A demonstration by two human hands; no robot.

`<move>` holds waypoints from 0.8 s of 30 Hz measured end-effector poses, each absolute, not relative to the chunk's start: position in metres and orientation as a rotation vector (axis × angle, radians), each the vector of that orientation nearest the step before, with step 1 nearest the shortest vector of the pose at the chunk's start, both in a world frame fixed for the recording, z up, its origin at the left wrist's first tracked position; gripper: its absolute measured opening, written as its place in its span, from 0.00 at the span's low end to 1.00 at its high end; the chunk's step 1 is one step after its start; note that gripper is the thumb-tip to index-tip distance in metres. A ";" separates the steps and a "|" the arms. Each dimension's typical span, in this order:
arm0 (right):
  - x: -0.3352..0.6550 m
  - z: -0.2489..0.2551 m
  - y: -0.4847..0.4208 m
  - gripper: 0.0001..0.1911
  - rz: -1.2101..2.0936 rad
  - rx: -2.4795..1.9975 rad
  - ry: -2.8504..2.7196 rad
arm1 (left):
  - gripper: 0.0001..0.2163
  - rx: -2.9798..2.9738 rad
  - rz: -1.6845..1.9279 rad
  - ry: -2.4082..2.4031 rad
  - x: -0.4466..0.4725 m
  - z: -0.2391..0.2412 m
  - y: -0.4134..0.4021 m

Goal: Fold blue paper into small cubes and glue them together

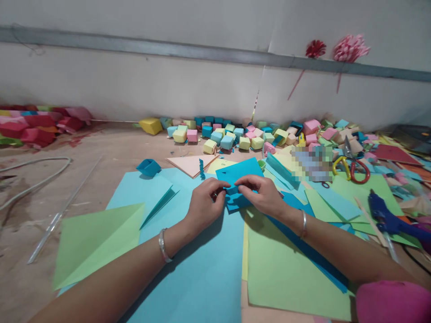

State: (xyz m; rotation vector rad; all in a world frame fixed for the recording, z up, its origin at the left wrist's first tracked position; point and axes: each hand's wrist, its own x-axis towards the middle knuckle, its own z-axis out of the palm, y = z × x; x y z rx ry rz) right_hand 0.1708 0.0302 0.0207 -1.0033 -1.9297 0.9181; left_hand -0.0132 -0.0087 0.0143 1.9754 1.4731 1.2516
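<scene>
My left hand (pixel 205 202) and my right hand (pixel 261 193) meet over a small piece of dark blue paper (pixel 237 177), each pinching an edge of it with the fingers closed. The paper is partly folded and lies on large light blue sheets (pixel 195 269). A silver bangle sits on each wrist. A folded blue paper box (pixel 148 167) rests a little to the left, beyond my left hand.
Green sheets (pixel 94 240) lie left and right of my arms. Several small coloured paper cubes (pixel 229 134) line the wall. Scissors with yellow and red handles (pixel 350 167) and a blue glue gun (pixel 387 217) lie at the right. A white cable (pixel 37 179) curves at the left.
</scene>
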 end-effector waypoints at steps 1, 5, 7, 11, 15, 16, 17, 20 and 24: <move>0.171 0.020 0.032 0.07 0.954 -1.012 -1.888 | 0.10 1.983 1.246 1.469 -0.013 0.015 -0.009; 0.171 0.018 0.036 0.08 0.960 -1.033 -1.829 | 0.07 1.909 1.211 1.399 -0.012 0.015 -0.009; 0.172 0.017 0.037 0.08 0.939 -1.036 -1.831 | 0.05 1.856 1.194 1.396 -0.012 0.013 -0.009; 0.172 0.014 0.035 0.10 0.979 -0.993 -1.768 | 0.03 1.819 1.170 1.468 -0.011 0.010 -0.008; 0.169 0.013 0.035 0.16 1.187 -1.025 -1.553 | 0.04 1.894 1.212 1.535 -0.012 0.011 -0.009; 0.168 0.014 0.036 0.17 1.265 -1.052 -1.490 | 0.04 1.916 1.222 1.541 -0.013 0.012 -0.009; 0.167 0.014 0.036 0.18 1.337 -1.080 -1.434 | 0.04 1.937 1.227 1.545 -0.013 0.012 -0.009; 0.164 0.016 0.037 0.18 1.433 -1.129 -1.334 | 0.06 1.955 1.222 1.584 -0.014 0.013 -0.010; 0.164 0.018 0.033 0.15 1.247 -1.086 -1.410 | 0.10 1.891 1.213 1.611 -0.016 0.011 -0.007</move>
